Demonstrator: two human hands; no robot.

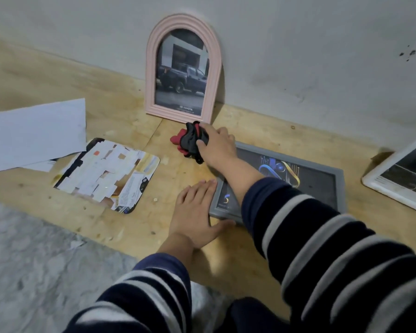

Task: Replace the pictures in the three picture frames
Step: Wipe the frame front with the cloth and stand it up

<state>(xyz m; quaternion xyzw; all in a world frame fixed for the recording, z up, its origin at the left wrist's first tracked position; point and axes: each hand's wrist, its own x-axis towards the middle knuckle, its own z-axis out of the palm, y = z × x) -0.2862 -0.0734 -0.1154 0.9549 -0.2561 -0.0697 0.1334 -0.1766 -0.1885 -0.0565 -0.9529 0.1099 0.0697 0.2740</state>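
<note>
Lying flat on the bench [130,239], the grey frame [339,186] already shows a dark print with blue and gold shapes, so I judge its swap done or nearly so. The left hand [195,212] rests flat against the frame's near-left corner, fingers straight, steadying it. The right hand [216,147] reaches past the frame's far-left corner and grips a black-and-red cloth [189,140], fingers curled round it. Beyond the frame, a pink arched frame [183,66] stands against the wall [298,44] with a truck picture in it. Right of the frame lies a white frame [394,188], partly out of view. Left of it lie a loose print [106,174] and white paper [34,133]. The step in hand looks like wiping. Next calls for bringing the cloth over the glass while the left hand holds the frame, then standing it up.
</note>
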